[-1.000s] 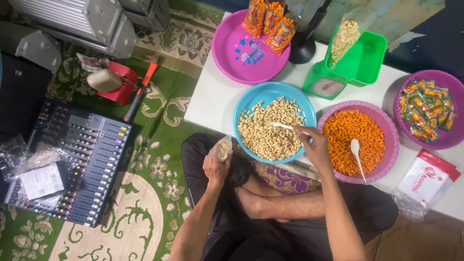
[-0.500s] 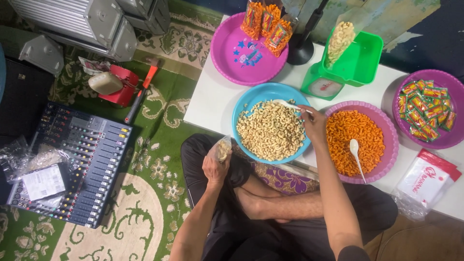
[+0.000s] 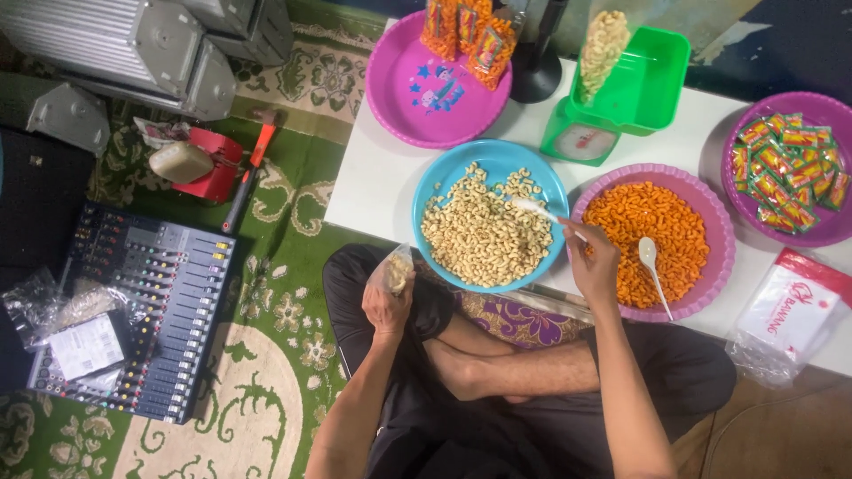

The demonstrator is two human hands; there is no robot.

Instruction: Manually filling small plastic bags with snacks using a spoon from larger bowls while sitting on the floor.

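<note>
My left hand holds a small clear plastic bag partly filled with pale snack pieces, just left of the blue bowl. That bowl is heaped with pale curled snacks. My right hand grips a white spoon whose scoop end lies on the snacks at the bowl's right side. Right of it is a pink bowl of orange snacks with a second white spoon resting in it.
A green kitchen scale holds a filled snack bag. A purple plate carries orange snack packets; another purple bowl holds small wrapped packets. Empty bags lie at the right. On the carpet are an audio mixer and a hammer.
My right hand swept the spoon from the middle of the blue bowl up to its far rim, then back to the right side. My left hand and bag stayed put.
</note>
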